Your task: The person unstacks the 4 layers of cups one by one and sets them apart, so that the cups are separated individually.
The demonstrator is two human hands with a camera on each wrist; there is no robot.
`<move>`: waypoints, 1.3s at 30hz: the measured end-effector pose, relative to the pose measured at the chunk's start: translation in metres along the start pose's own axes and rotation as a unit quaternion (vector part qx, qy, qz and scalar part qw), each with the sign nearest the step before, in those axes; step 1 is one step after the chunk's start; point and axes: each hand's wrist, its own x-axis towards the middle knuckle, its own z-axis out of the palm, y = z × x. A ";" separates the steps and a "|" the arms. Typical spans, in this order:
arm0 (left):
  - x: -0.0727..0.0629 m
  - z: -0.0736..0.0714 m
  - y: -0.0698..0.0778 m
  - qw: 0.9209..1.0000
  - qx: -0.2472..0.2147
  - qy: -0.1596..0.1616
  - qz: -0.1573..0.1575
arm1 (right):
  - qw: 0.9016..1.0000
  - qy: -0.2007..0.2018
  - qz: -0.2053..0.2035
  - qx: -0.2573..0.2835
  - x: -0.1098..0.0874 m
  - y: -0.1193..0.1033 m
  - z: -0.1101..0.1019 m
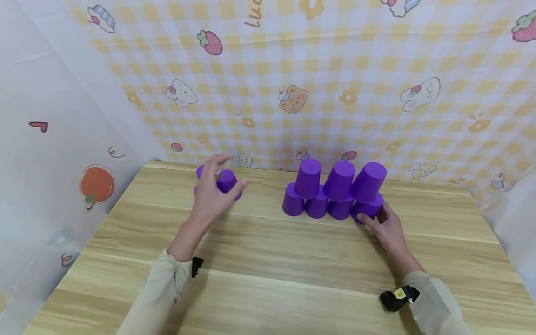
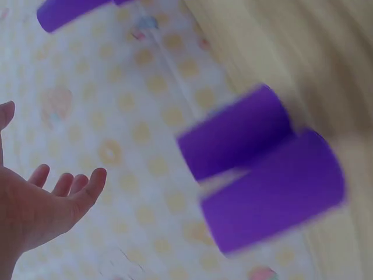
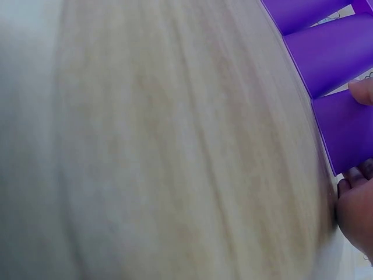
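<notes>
The right hand [image 1: 387, 228] is pinching the rightmost bottom cup [image 1: 367, 210] of the purple stack on the desk [image 1: 293, 260]. The left hand [image 1: 211, 195] is reaching wide open toward two separate cups [image 1: 227, 181]. These cups seem light, thin and slippery; holding the sides gently is probably best.

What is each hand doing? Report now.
Left hand: open, beside loose purple plastic cups.
Right hand: fingers pinch rightmost bottom purple plastic cup.

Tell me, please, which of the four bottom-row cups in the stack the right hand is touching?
The rightmost bottom cup: the right hand has its fingers on it, while the other three bottom cups to its left stand untouched.
</notes>
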 end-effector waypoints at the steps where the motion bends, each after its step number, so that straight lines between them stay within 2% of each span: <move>1: 0.002 0.005 0.004 1.000 -0.003 -0.008 0.006 | 1.000 0.000 -0.001 0.002 0.000 0.000 0.000; 5: 0.010 0.028 0.020 0.999 -0.020 -0.048 0.016 | 1.000 -0.001 -0.002 0.008 0.000 -0.002 0.000; 9: 0.016 0.050 0.031 0.995 -0.035 -0.089 -0.012 | 1.000 -0.001 -0.002 0.005 0.000 -0.001 0.000; 13: 0.021 0.069 0.037 0.990 -0.048 -0.124 -0.038 | 1.000 0.001 -0.007 0.005 0.001 0.000 0.001; 18: 0.027 0.088 0.041 0.987 -0.060 -0.148 -0.029 | 1.000 0.003 -0.008 0.004 0.001 0.000 0.001; 28: 0.033 0.113 0.044 0.983 -0.084 -0.162 -0.010 | 1.000 0.004 -0.017 0.003 0.000 0.001 0.000; 33: 0.034 0.119 0.041 0.984 -0.084 -0.159 -0.010 | 1.000 0.005 -0.019 0.002 0.000 0.002 0.001; 39: 0.035 0.122 0.039 0.981 -0.091 -0.173 -0.013 | 1.000 0.002 -0.019 0.003 0.000 0.001 0.000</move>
